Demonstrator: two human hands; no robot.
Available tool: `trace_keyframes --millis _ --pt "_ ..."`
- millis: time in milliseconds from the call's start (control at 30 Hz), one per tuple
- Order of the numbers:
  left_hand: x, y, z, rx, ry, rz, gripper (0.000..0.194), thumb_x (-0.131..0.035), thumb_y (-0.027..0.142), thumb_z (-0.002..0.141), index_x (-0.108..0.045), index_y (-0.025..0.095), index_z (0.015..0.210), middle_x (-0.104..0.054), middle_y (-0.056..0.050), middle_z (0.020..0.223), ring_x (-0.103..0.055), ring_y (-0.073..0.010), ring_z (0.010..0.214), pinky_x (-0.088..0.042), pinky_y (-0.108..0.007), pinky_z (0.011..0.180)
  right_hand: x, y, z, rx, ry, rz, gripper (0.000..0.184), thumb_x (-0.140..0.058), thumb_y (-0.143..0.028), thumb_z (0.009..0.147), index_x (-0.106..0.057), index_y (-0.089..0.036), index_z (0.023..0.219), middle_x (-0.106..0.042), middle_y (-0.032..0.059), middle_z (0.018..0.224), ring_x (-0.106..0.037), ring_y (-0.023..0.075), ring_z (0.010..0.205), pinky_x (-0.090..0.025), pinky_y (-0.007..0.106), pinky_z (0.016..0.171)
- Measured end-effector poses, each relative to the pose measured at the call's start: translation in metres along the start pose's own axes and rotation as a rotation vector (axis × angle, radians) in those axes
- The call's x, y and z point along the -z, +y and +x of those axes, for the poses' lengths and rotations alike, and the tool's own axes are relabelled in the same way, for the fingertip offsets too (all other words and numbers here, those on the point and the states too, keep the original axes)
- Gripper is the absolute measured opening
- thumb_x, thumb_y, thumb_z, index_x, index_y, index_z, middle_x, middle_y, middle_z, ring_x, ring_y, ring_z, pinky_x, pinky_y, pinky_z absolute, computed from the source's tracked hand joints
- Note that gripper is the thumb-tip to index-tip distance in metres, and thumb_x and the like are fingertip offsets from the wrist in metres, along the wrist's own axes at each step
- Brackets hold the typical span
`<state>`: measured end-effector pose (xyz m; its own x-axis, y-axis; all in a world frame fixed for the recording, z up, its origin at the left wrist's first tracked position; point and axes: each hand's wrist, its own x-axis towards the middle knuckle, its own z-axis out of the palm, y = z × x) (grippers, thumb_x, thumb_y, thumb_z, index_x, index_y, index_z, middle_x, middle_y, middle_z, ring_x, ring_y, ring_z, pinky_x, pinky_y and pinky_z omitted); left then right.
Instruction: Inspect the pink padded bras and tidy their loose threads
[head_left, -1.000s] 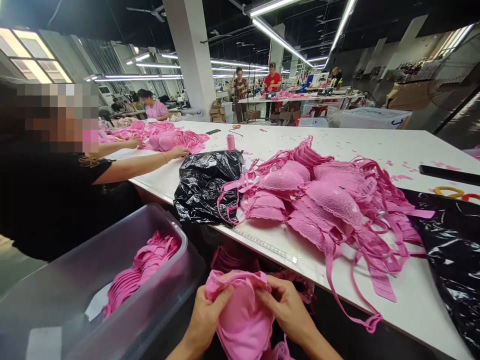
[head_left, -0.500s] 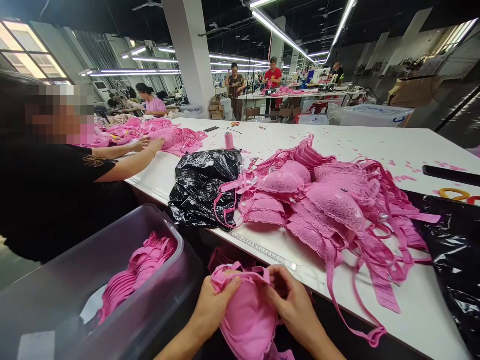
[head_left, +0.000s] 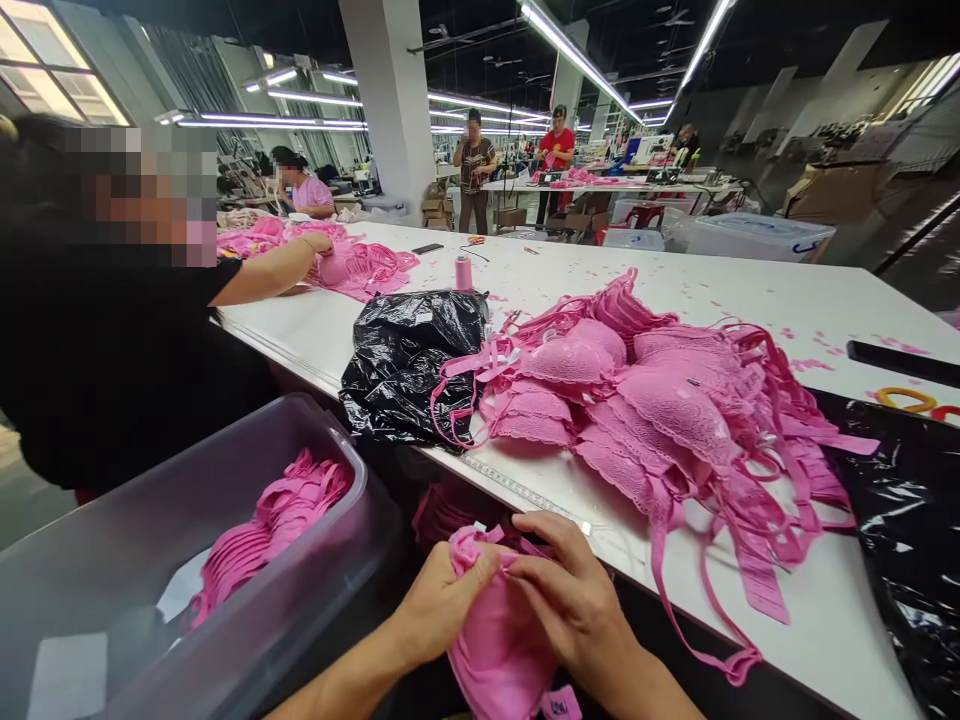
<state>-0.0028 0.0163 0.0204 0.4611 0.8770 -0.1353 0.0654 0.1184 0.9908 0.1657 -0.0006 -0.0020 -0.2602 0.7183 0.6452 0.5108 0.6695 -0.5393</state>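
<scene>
Below the table's front edge, my left hand (head_left: 442, 605) is closed on the upper edge of a pink bra (head_left: 499, 650), its thumb on top of the cloth. My right hand (head_left: 570, 590) pinches the same bra's edge with thumb and fingertips, close beside the left. The bra's smooth padded side faces me, and a small printed tag (head_left: 561, 704) hangs low on it. On the white table (head_left: 675, 265) just ahead lies a heap of pink lace bras (head_left: 667, 400), with straps drooping over the front edge.
A grey plastic bin (head_left: 330, 425) at my left holds stacked pink bras (head_left: 255, 540). Black plastic bags (head_left: 416, 360) lie beside the heap. A thread spool (head_left: 463, 273), yellow-handled scissors (head_left: 904, 399) and a ruler strip (head_left: 510, 482) are on the table. A co-worker (head_left: 97, 330) reaches over it at left.
My hands have drawn closer together along the bra's edge, the left shifting right. The printed tag has come into view. The co-worker's arm has moved back from the black bag.
</scene>
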Motion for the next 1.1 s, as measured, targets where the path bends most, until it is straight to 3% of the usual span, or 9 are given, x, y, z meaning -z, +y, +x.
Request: trace_keyframes --millis 233,367,467,600,767,900,1000,1100 --pt "-0.004 0.010 0.002 -0.023 0.016 -0.011 0.041 -0.047 0.044 0.087 -0.072 0.014 0.096 -0.069 -0.007 0.085 -0.059 -0.0206 0.082 -0.045 -0.027 0.078 0.007 0.003 0.003 -0.095 -0.067 0.042 0.016 -0.048 -0.014 0.086 -0.062 -0.022 0.085 -0.059 0.0098 0.109 -0.055 0.0228 0.103 -0.051 0.040 0.084" --pt "-0.001 0.012 0.005 -0.029 0.006 -0.014 0.043 -0.049 0.047 0.084 -0.074 0.013 0.083 -0.068 -0.006 0.076 -0.058 -0.0192 0.075 -0.045 -0.025 0.072 0.010 0.006 0.001 -0.054 -0.111 0.011 0.015 -0.051 -0.015 0.085 -0.063 -0.022 0.089 -0.058 0.0108 0.112 -0.055 0.0234 0.104 -0.051 0.040 0.085" --pt "0.001 0.012 0.005 -0.036 -0.045 -0.038 0.042 -0.048 0.047 0.085 -0.074 0.013 0.080 -0.067 -0.005 0.072 -0.058 -0.0174 0.071 -0.045 -0.024 0.069 0.014 0.004 0.003 -0.037 -0.115 0.027 0.014 -0.052 -0.014 0.084 -0.063 -0.022 0.089 -0.059 0.0103 0.110 -0.056 0.0222 0.102 -0.051 0.038 0.084" --pt "0.005 0.008 0.006 0.001 -0.171 -0.100 0.027 -0.062 0.037 0.077 -0.071 0.014 0.088 -0.064 -0.003 0.076 -0.054 -0.0150 0.070 -0.043 -0.022 0.065 0.020 0.000 0.009 -0.187 -0.155 0.122 0.017 -0.046 -0.018 0.087 -0.060 -0.020 0.079 -0.061 0.0098 0.101 -0.060 0.0189 0.091 -0.052 0.030 0.077" --pt "0.001 -0.005 0.010 0.058 -0.066 -0.104 0.029 -0.061 0.039 0.078 -0.067 0.011 0.071 -0.052 0.001 0.063 -0.043 -0.0099 0.059 -0.037 -0.020 0.055 0.018 -0.001 0.014 -0.247 -0.262 0.234 0.020 -0.042 -0.019 0.089 -0.058 -0.019 0.077 -0.061 0.0076 0.091 -0.059 0.0164 0.083 -0.050 0.028 0.073" --pt "-0.003 -0.010 0.013 0.120 -0.058 -0.169 0.031 -0.062 0.041 0.076 -0.067 0.011 0.076 -0.056 -0.001 0.068 -0.047 -0.0107 0.062 -0.039 -0.021 0.058 0.022 0.005 0.017 -0.323 -0.290 0.262 0.024 -0.044 -0.023 0.089 -0.057 -0.019 0.069 -0.061 0.0062 0.088 -0.059 0.0158 0.081 -0.049 0.027 0.073" --pt "0.002 -0.009 0.014 0.080 0.007 -0.119 0.029 -0.063 0.039 0.076 -0.070 0.012 0.080 -0.062 -0.004 0.075 -0.053 -0.0148 0.070 -0.043 -0.023 0.065 0.030 0.009 0.009 -0.447 -0.161 0.247 0.016 -0.050 -0.032 0.086 -0.058 -0.020 0.078 -0.061 0.0075 0.099 -0.058 0.0186 0.091 -0.048 0.029 0.078" --pt "0.009 -0.006 0.015 0.028 0.186 -0.121 0.028 -0.065 0.039 0.075 -0.071 0.012 0.079 -0.066 -0.005 0.079 -0.057 -0.0187 0.078 -0.045 -0.026 0.073 0.030 0.008 -0.013 -0.659 0.031 0.262 0.023 -0.057 -0.041 0.080 -0.057 -0.020 0.091 -0.061 0.0075 0.096 -0.059 0.0200 0.088 -0.049 0.029 0.075"
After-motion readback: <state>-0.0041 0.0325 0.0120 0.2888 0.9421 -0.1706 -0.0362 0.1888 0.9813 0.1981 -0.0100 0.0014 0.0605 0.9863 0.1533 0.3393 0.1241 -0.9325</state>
